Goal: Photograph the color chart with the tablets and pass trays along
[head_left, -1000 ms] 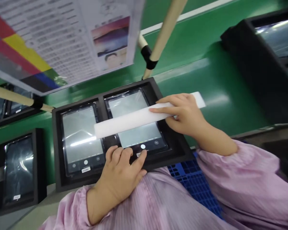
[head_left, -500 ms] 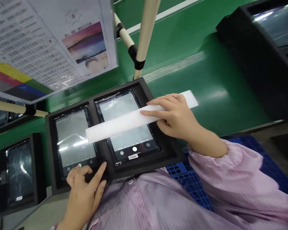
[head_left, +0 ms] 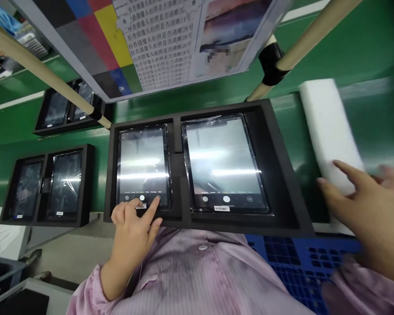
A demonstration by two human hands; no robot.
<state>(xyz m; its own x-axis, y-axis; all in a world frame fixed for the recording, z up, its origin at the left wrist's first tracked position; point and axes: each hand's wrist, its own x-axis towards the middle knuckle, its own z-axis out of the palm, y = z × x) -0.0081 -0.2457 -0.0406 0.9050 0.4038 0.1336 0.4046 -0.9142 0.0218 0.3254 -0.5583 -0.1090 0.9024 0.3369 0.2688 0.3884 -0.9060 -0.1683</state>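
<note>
A black foam tray [head_left: 282, 192] on the green belt holds two lit tablets side by side. My left hand [head_left: 133, 232] has its index finger stretched onto the bottom right corner of the left tablet [head_left: 142, 162], its other fingers curled and holding nothing. The right tablet [head_left: 223, 159] lies untouched, showing a camera screen. My right hand [head_left: 364, 205], blurred, is right of the tray with its fingers spread over the near end of a white foam strip [head_left: 328, 127]. The strip lies on the belt beside the tray.
A printed colour chart [head_left: 157, 39] hangs on beige poles [head_left: 42, 70] above the tray. Two more black trays with dark tablets [head_left: 47, 186] [head_left: 68, 107] sit to the left. A blue plastic crate [head_left: 298, 258] is under my right arm, by my pink sleeves.
The white foam strip has gone from across the tablets to the belt right of the tray, my right hand with it. My left hand shifted from the right tablet to the left one.
</note>
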